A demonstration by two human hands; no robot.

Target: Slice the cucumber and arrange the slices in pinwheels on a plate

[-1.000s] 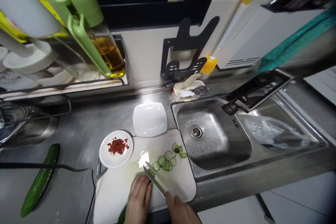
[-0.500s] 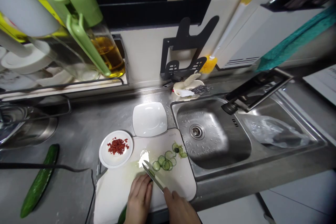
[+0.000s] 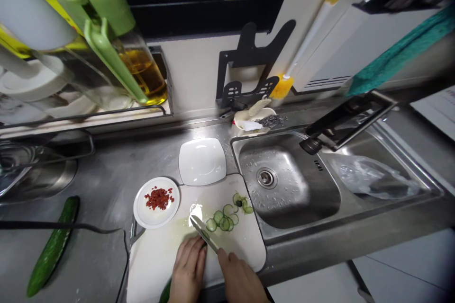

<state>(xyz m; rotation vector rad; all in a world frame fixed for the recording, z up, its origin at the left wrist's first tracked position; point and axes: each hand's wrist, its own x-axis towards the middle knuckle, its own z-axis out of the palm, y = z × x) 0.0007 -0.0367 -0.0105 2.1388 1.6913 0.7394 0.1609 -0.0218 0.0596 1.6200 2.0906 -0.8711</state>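
My right hand (image 3: 240, 274) is closed around the handle of a kitchen knife (image 3: 204, 233), its blade slanting up and left. My left hand (image 3: 188, 265) wraps over a cucumber (image 3: 165, 292), mostly hidden under the palm, with the cut end by the blade. Both are above the white cutting board (image 3: 152, 255). Thin cucumber slices (image 3: 223, 223) lie in a loose row right of the knife tip, with a small heap of scraps (image 3: 243, 202) at the board's upper right corner.
A plate of red bits (image 3: 140, 212) overlaps the board's left edge. A white square plate (image 3: 202, 163) sits behind the board. Right of it is the steel sink (image 3: 287, 180) with a black faucet (image 3: 323, 125). A whole cucumber (image 3: 53, 248) lies far left, beside a black strap (image 3: 95, 228).
The knife and my right hand have shifted slightly up and left, the blade tip reaching farther past the cucumber. My left hand stays in place, and the slices look the same.
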